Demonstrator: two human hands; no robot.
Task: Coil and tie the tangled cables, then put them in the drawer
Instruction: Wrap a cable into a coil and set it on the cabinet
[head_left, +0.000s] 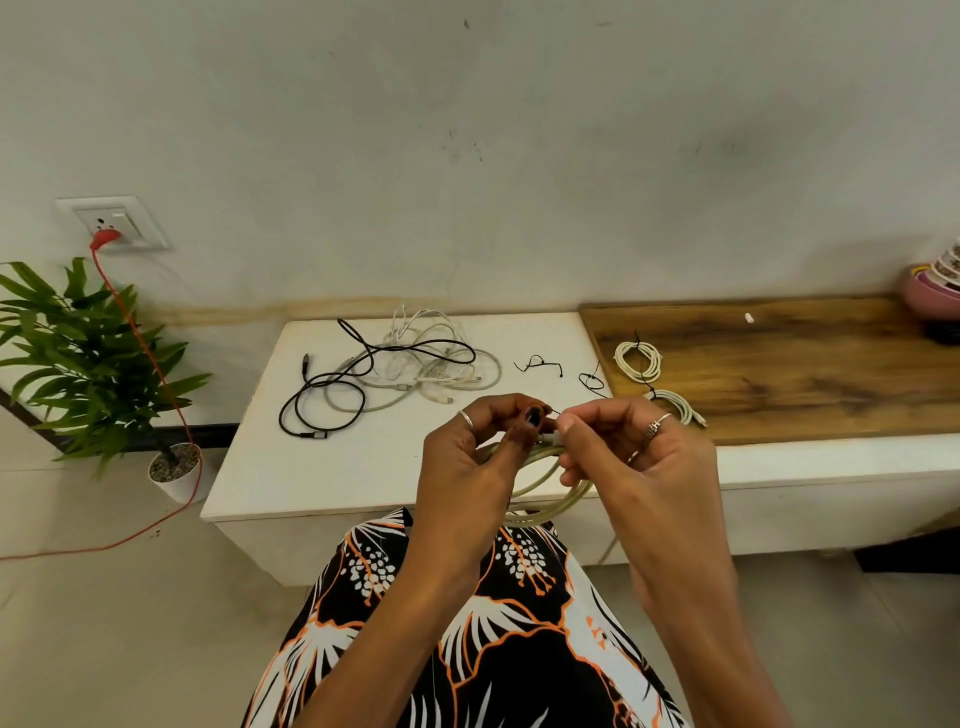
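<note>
My left hand (480, 452) and my right hand (628, 452) meet above the front edge of the white cabinet top (322, 467). Both pinch a coiled cream cable (550, 499) whose loops hang below my fingers. A thin black tie shows between my fingertips at the top of the coil. A tangle of black and white cables (395, 371) lies at the back of the white top. Two loose black ties (540, 364) (592, 382) lie to its right. Two tied coils, a cream coil (638, 361) and a grey-white coil (675, 408), rest on the wooden top (805, 364).
A potted plant (93, 353) stands on the floor at left. A red cord (150, 364) runs from a wall socket (111, 223) down across the floor. Stacked bowls (935, 291) sit at the far right of the wooden top. No drawer front is discernible.
</note>
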